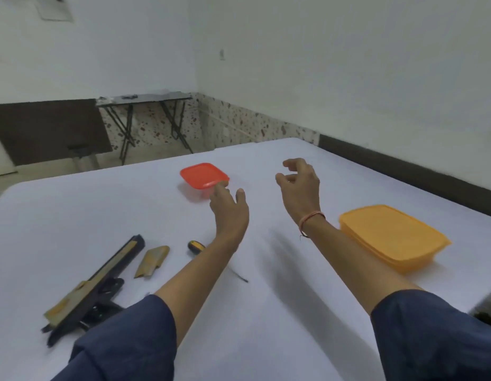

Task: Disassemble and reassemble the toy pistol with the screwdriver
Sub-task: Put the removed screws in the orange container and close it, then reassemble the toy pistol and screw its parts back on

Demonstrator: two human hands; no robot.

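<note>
The toy pistol [96, 284] lies on the white surface [266, 312] at the person's near left, a long black body with tan-gold panels, muzzle end pointing away from the person. Just beside it, to its right and apart from it, lies a separate tan-gold shell piece [152, 261]. The screwdriver [196, 245] lies further right, with its yellow-and-black handle toward the far side. The left forearm crosses over its middle, and only the handle end and the thin shaft tip show. Neither hand touches the pistol, the shell piece or the screwdriver. The left hand [229, 213] is stretched forward with fingers straight and thumb spread. One fingertip reaches the near corner of the red lidded container [204, 177], which stands toward the far middle of the surface. Whether the fingertip actually contacts the lid cannot be told. The right hand [299, 185] is raised above the surface, right of the red container, with fingers loosely curled and nothing held. A red-and-white thread band [310, 218] circles the right wrist. An orange lidded container [390, 237] stands on the right side of the surface, near the right forearm. Both arms wear dark blue sleeves [134, 339] pushed up to the elbow. Beyond the surface, a dark folding table [145, 97] stands against the far wall.
</note>
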